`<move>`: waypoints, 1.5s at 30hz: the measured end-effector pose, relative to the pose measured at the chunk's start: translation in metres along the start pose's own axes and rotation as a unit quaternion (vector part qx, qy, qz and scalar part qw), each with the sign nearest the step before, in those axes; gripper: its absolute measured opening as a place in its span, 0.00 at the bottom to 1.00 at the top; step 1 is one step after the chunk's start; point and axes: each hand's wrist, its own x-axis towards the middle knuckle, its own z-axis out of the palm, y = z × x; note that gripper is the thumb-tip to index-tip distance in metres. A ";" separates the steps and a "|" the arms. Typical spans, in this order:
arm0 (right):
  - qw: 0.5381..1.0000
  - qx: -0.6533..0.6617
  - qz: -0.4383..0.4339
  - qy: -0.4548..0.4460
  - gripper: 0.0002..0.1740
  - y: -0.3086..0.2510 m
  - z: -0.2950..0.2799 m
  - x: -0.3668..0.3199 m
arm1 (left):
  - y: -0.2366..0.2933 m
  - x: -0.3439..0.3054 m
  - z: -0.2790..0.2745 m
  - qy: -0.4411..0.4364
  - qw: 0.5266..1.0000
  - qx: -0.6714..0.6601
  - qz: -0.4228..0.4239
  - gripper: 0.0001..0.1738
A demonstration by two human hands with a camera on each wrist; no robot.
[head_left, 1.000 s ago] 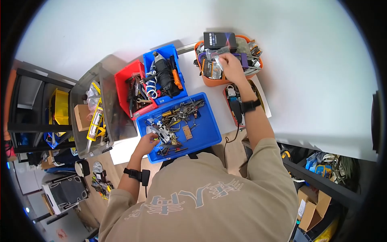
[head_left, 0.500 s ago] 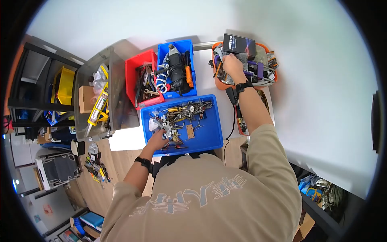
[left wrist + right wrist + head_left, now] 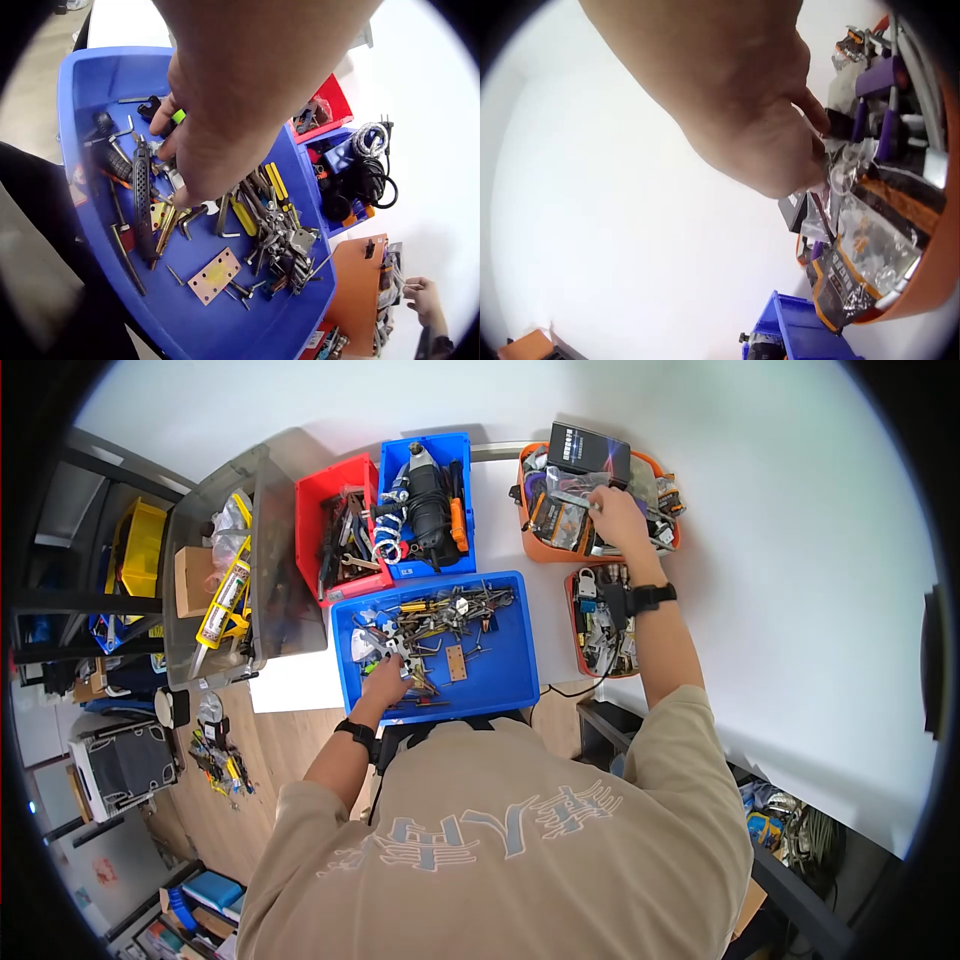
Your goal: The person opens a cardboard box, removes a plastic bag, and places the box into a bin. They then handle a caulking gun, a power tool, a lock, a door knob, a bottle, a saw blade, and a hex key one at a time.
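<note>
My left hand (image 3: 384, 682) is down in the blue tray (image 3: 505, 690), its fingers curled among loose metal parts and tools. In the left wrist view a bright green piece (image 3: 178, 116) shows by its fingers, and a silver metal fitting (image 3: 175, 178) lies between fingers and thumb; I cannot tell whether it is gripped. Close by lies a black perforated tool handle (image 3: 142, 199). Over the orange bin (image 3: 560, 550), my right hand (image 3: 622, 520) pinches a clear plastic bag (image 3: 840, 176). Below it sits a black-and-orange packet (image 3: 556, 523).
A black box (image 3: 590, 452) lies on the orange bin's far side. A smaller parts-filled bin (image 3: 580, 630) stands nearer. Left are a blue bin (image 3: 462, 558) with a corded power tool, a red bin (image 3: 308, 520) of hand tools and a grey tub (image 3: 262, 550) with a yellow caulking gun.
The right hand has moved from the left part of the orange bin toward its middle, with the clear plastic bag. The left hand has reached farther into the tray's parts. The head view has shifted.
</note>
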 end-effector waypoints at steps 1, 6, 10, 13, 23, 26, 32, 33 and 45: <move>0.999 0.029 -0.022 -0.024 0.13 0.006 -0.006 -0.011 | 0.003 -0.001 -0.002 0.004 1.000 0.002 -0.004 0.29; 0.982 0.188 0.001 -0.030 0.13 0.020 -0.019 -0.057 | 0.008 0.004 -0.003 0.012 0.999 -0.017 -0.025 0.28; 0.945 0.328 -0.001 0.014 0.13 0.013 -0.028 -0.067 | 0.002 0.009 -0.001 0.007 0.999 -0.025 -0.032 0.27; 0.932 0.358 -0.028 -0.046 0.12 -0.008 -0.043 -0.068 | -0.001 0.012 0.000 0.013 1.000 -0.021 -0.016 0.27; 0.957 0.277 -0.080 -0.021 0.04 0.012 0.037 -0.066 | -0.001 0.007 -0.004 -0.034 0.999 0.002 0.007 0.27; 0.961 0.246 -0.092 0.082 0.06 0.019 0.042 -0.059 | -0.011 0.006 0.003 -0.035 0.999 -0.005 0.017 0.28; 0.980 0.166 -0.045 0.104 0.06 0.072 0.023 -0.060 | -0.028 0.001 0.005 -0.025 0.997 -0.054 0.055 0.29; 0.982 0.149 -0.064 0.100 0.06 0.078 0.019 -0.060 | -0.031 0.002 0.005 -0.024 0.996 -0.063 0.058 0.29; 0.993 -0.039 -0.101 0.053 0.11 0.040 0.022 -0.055 | -0.004 0.008 0.001 0.012 1.000 -0.014 -0.022 0.27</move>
